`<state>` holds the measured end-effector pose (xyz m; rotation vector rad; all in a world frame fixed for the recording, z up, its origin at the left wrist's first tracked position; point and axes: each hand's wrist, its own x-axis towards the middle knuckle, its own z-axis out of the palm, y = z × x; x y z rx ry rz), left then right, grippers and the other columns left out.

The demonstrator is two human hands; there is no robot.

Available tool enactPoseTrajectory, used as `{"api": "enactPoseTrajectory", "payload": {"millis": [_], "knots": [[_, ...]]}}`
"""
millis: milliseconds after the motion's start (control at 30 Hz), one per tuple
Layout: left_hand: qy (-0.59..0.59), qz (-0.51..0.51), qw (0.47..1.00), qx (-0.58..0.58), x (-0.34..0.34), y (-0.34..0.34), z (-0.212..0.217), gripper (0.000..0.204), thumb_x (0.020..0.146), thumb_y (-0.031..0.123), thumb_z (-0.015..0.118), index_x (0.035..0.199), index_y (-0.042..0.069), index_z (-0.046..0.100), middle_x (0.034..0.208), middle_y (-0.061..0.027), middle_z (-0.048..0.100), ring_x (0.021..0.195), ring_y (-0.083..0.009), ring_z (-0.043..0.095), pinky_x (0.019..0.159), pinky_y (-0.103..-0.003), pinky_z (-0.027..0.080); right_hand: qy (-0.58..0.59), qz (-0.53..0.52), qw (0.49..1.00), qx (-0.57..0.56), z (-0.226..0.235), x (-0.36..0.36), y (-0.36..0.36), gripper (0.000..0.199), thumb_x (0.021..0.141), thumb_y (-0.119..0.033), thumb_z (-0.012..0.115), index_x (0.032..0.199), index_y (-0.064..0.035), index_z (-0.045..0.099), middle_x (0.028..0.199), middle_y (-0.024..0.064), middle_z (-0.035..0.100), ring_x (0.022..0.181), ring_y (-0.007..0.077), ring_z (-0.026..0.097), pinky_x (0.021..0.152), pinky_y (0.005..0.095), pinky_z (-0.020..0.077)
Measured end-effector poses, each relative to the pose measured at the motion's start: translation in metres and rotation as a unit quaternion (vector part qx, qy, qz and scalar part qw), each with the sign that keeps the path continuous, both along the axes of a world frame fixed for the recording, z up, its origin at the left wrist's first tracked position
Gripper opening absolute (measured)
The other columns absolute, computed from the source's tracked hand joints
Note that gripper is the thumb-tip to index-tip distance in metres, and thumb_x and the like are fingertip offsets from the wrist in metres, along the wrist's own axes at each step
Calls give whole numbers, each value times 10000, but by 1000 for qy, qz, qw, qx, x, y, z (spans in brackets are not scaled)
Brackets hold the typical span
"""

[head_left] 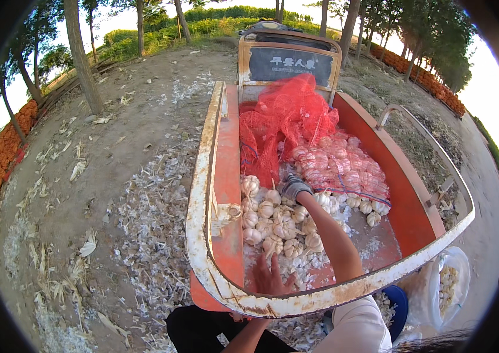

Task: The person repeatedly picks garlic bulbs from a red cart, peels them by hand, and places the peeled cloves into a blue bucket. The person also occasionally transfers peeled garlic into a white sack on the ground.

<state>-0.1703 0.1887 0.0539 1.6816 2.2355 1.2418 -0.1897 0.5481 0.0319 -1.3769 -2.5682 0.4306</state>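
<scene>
A heap of whole garlic bulbs [283,225] lies on the bed of a red cart [414,203]. Across it stretches my right arm, and my gloved right hand [294,187] is at the far side of the heap, beside the full red mesh bag [346,165]. Its fingers are partly hidden among the bulbs, so their grip does not show. My bare left hand [269,277] is at the near edge of the heap, fingers stretched out and apart, with nothing held. A loose, crumpled red net [270,132] lies behind the bulbs.
A rusty white rail [205,194] curves round the cart's near end, with both forearms beneath or behind it. Low on the right are a blue tub [399,306] and a white sack [455,276] with pale pieces inside. Papery garlic skins [149,217] litter the ground left.
</scene>
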Motion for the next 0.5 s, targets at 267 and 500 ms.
{"api": "enactPoseTrajectory", "payload": {"millis": [267, 500], "knots": [[8, 20, 1000, -16, -3, -2, 2, 811, 681, 331, 701, 1306, 30, 281, 1315, -252, 248, 1211, -417, 265, 968, -551, 247, -292, 61, 949, 104, 57, -3, -52, 342, 760, -344, 580, 937, -55, 635, 979, 183, 610, 912, 326, 582, 762, 392, 463], [-4, 13, 1000, -22, 1, -2, 7, 803, 689, 355, 683, 1309, 32, 287, 1311, -237, 266, 1219, -403, 273, 972, -557, 246, 32, 193, 978, -78, 26, -108, -28, 411, 791, -415, 518, 1054, -112, 607, 1087, 160, 578, 1008, 325, 534, 866, 394, 420]]}}
